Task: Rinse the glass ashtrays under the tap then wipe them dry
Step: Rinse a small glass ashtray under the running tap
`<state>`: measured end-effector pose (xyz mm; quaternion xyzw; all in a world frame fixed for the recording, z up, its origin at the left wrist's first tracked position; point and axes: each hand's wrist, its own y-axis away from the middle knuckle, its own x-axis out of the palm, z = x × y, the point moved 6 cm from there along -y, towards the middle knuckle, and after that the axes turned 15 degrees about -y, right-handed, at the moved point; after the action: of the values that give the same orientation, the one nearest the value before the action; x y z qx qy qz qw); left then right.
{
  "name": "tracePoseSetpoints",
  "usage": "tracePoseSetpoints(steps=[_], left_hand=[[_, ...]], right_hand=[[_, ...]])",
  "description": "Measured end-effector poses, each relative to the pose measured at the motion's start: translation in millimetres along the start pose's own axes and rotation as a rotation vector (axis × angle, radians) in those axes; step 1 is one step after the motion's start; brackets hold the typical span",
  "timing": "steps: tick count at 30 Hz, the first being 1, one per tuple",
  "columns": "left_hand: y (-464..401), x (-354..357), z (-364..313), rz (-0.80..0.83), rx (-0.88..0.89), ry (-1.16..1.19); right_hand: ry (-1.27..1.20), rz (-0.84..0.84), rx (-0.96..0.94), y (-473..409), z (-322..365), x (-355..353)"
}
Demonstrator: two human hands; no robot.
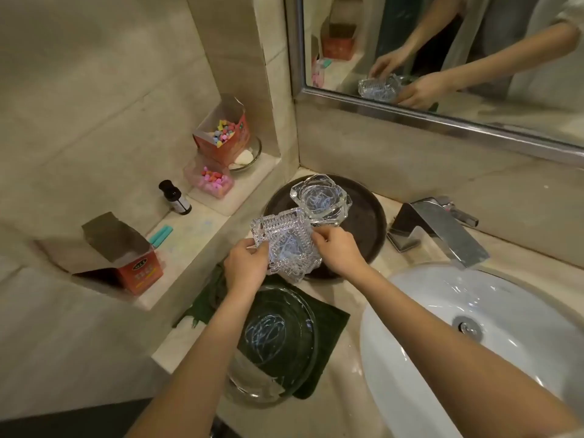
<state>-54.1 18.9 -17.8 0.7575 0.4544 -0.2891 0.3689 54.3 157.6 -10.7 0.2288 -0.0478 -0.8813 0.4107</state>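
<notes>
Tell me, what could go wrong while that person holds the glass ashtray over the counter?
The square ashtray is held only at its edges by the left hand and right hand; a slip could drop it onto the round ashtray below. It also hangs close to the faceted ashtray on the dark tray, so they might knock and chip.

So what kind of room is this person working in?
Most likely a bathroom, perhaps a hotel's. A white basin is set into a stone counter with a chrome tap over it, and a framed mirror hangs on the wall behind. Both hands hold a glass ashtray beside the basin.
</notes>
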Motion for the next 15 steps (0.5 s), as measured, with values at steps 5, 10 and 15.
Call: tracePoseSetpoints(steps=[5, 10, 15], left_hand=[[8, -2, -2, -0.029, 0.029, 0.061], [36, -23, -37, -0.139, 0.159, 0.127], [64, 6, -76, 0.169, 0.250, 0.344]], right_hand=[[-0.077, -0.071, -0.036, 8, 5, -3], [-0.273, -0.188, -0.066, 27, 11, -34], [-0.415, -0.365, -0.089, 63, -9, -93]])
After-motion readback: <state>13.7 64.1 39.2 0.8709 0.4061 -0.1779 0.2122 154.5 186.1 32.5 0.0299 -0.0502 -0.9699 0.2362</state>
